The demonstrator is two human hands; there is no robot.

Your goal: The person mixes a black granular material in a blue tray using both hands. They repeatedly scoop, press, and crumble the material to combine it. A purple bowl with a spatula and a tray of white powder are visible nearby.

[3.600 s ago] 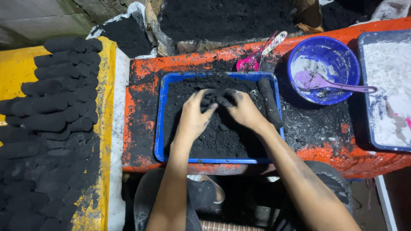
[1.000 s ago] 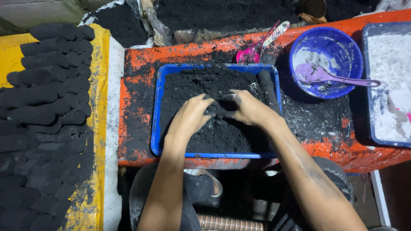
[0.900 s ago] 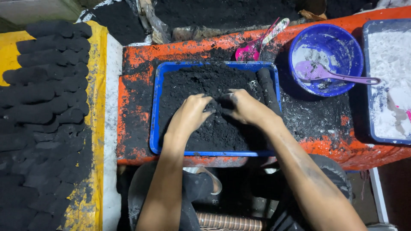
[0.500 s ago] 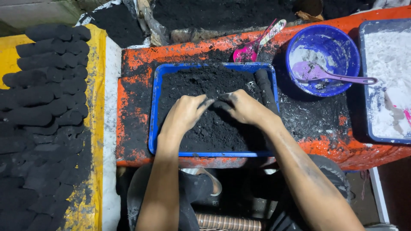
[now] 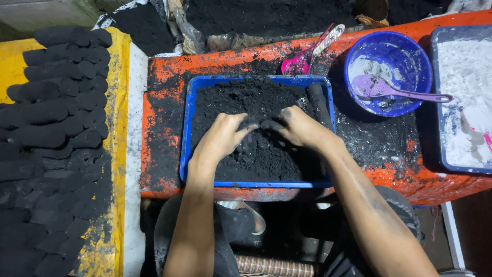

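Moved: since 0.5 s ago my hands sit a bit nearer the tray's near edge, fingertips closer together.
L hand (image 5: 221,138): half-curled, palm down, raking black mix (image 5: 246,102), nothing gripped.
R hand (image 5: 302,128): same, fingers bent into the mix, meeting the L at mid-tray.
Mix: fills the blue tray (image 5: 185,149) on the orange table (image 5: 159,77).
Feel (my guess): loose, damp, crumbly, light; scoop w/ both cupped palms from below, don't pinch.
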